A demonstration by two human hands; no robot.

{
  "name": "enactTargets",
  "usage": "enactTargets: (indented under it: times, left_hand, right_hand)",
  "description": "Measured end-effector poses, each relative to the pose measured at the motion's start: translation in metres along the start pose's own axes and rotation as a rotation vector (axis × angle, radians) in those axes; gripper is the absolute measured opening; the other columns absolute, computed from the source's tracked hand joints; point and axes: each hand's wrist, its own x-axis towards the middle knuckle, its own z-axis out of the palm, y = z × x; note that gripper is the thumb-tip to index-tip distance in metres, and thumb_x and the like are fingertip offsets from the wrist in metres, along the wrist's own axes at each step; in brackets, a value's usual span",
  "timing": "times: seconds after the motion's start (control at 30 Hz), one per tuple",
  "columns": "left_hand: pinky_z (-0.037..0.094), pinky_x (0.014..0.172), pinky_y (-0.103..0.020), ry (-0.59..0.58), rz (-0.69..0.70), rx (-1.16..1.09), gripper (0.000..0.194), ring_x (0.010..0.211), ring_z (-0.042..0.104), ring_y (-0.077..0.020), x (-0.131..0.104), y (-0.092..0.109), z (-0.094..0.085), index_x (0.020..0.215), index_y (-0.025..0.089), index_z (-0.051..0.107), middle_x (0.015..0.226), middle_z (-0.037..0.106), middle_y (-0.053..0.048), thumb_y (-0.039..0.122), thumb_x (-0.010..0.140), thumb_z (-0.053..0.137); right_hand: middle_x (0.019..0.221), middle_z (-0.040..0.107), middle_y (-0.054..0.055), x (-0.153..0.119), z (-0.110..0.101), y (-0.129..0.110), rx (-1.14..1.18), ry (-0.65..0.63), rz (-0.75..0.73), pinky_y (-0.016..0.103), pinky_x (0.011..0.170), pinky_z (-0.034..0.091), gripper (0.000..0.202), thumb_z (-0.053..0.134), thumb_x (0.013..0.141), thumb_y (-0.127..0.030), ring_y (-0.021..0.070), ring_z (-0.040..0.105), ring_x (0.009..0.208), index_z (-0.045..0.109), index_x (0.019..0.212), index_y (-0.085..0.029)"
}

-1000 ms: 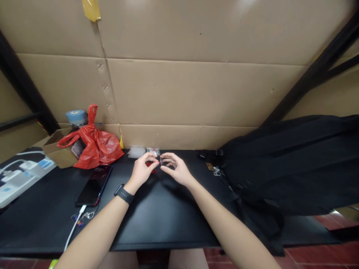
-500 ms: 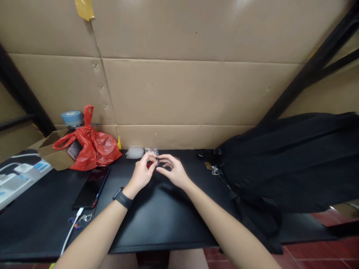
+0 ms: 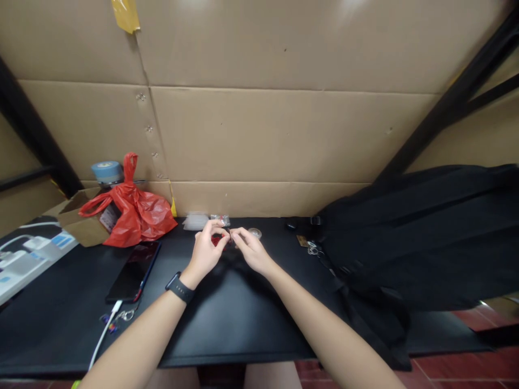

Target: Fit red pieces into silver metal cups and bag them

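Note:
Both hands meet above the black tabletop [image 3: 243,319], near its back edge. My left hand [image 3: 208,248], with a dark watch on the wrist, is closed in a pinch around something small and dark. My right hand [image 3: 252,251] also pinches, its fingertips touching the left ones at the same spot. The thing between them is too small to name. Some red material [image 3: 216,239] shows behind the left fingers, partly hidden. Just behind the right hand lies a small round clear item [image 3: 255,233]. Clear plastic bags [image 3: 197,221] and a small clear packet [image 3: 221,219] lie behind the left hand.
A phone [image 3: 133,273] with a white cable lies on the left, beside a red plastic bag [image 3: 140,216], a cardboard box [image 3: 81,221] and a white power strip [image 3: 36,259]. A black backpack [image 3: 425,237] fills the right side, with keys [image 3: 312,248] next to it. Cardboard stands behind.
My right hand's fingers have closed from a spread curve into a pinch against the left fingertips. The round clear item behind it has come into view. My left hand has barely moved.

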Motion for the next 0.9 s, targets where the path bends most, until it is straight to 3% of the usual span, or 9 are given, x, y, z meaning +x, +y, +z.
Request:
enactTargets:
  times: [0.17, 0.3, 0.43, 0.57, 0.67, 0.73, 0.8, 0.9]
  left_hand:
    - [0.048, 0.092, -0.032, -0.003, 0.026, 0.040, 0.019, 0.097, 0.065, -0.0184, 0.003, -0.003, -0.002, 0.108, 0.021, 0.052, 0.099, 0.067, -0.005, 0.023, 0.089, 0.055]
    - [0.044, 0.095, -0.037, 0.045, 0.030, 0.276, 0.019, 0.104, 0.060, -0.0211, 0.008, -0.012, -0.015, 0.104, 0.021, 0.056, 0.106, 0.065, -0.006, 0.018, 0.087, 0.048]
    - [0.039, 0.096, -0.044, -0.089, 0.056, 0.582, 0.017, 0.109, 0.057, -0.0257, 0.011, -0.023, -0.030, 0.096, 0.023, 0.063, 0.105, 0.065, -0.005, 0.017, 0.085, 0.051]
    - [0.037, 0.094, -0.042, -0.262, 0.098, 0.621, 0.015, 0.108, 0.056, -0.0253, 0.009, -0.027, -0.034, 0.095, 0.025, 0.069, 0.107, 0.063, -0.004, 0.023, 0.083, 0.060]
    - [0.036, 0.093, -0.041, -0.358, 0.158, 0.621, 0.013, 0.110, 0.053, -0.0248, 0.005, -0.025, -0.027, 0.093, 0.025, 0.070, 0.109, 0.062, -0.004, 0.024, 0.082, 0.064]
    - [0.035, 0.092, -0.041, -0.373, 0.175, 0.656, 0.012, 0.111, 0.050, -0.0253, 0.001, -0.023, -0.020, 0.092, 0.025, 0.071, 0.109, 0.061, -0.005, 0.022, 0.083, 0.063]
    - [0.035, 0.090, -0.041, -0.371, 0.174, 0.707, 0.012, 0.112, 0.048, -0.0260, -0.002, -0.022, -0.013, 0.090, 0.024, 0.070, 0.108, 0.061, -0.006, 0.019, 0.086, 0.060]
    - [0.034, 0.088, -0.041, -0.359, 0.158, 0.757, 0.013, 0.113, 0.047, -0.0266, -0.006, -0.022, -0.006, 0.087, 0.022, 0.069, 0.108, 0.062, -0.008, 0.017, 0.089, 0.057]
  right_hand:
    - [0.111, 0.060, 0.008, 0.001, -0.009, -0.002, -0.139, -0.021, -0.042, 0.034, 0.084, 0.053, 0.028, 0.048, 0.097, -0.042, 0.0209, 0.060, 0.104, 0.060, 0.083, -0.021]
    - [0.114, 0.061, 0.009, 0.002, -0.027, -0.004, -0.515, -0.063, -0.124, 0.045, 0.096, 0.046, 0.017, 0.055, 0.091, -0.026, 0.0238, 0.056, 0.106, 0.062, 0.077, -0.021]
    - [0.114, 0.062, 0.009, 0.002, -0.042, -0.001, -0.630, -0.129, -0.117, 0.044, 0.095, 0.046, 0.016, 0.060, 0.084, -0.018, 0.0240, 0.056, 0.105, 0.062, 0.069, -0.020]
    - [0.111, 0.064, 0.008, 0.001, -0.049, -0.001, -0.630, -0.220, -0.101, 0.043, 0.095, 0.045, 0.016, 0.064, 0.083, -0.019, 0.0239, 0.057, 0.106, 0.065, 0.066, -0.020]
    - [0.104, 0.066, 0.007, 0.002, -0.052, 0.001, -0.608, -0.273, -0.109, 0.040, 0.093, 0.046, 0.024, 0.058, 0.091, -0.025, 0.0220, 0.060, 0.099, 0.066, 0.068, -0.020]
    - [0.096, 0.067, 0.007, 0.003, -0.055, 0.005, -0.661, -0.205, -0.079, 0.038, 0.088, 0.046, 0.023, 0.056, 0.093, -0.030, 0.0211, 0.061, 0.092, 0.066, 0.075, -0.020]
    - [0.096, 0.066, 0.007, 0.004, -0.057, 0.013, -0.780, -0.089, -0.020, 0.037, 0.083, 0.045, 0.009, 0.062, 0.089, -0.029, 0.0223, 0.059, 0.089, 0.066, 0.088, -0.021]
    - [0.104, 0.066, 0.009, 0.004, -0.060, 0.027, -0.909, -0.007, 0.041, 0.036, 0.081, 0.043, 0.022, 0.069, 0.080, -0.022, 0.0248, 0.057, 0.094, 0.064, 0.102, -0.021]
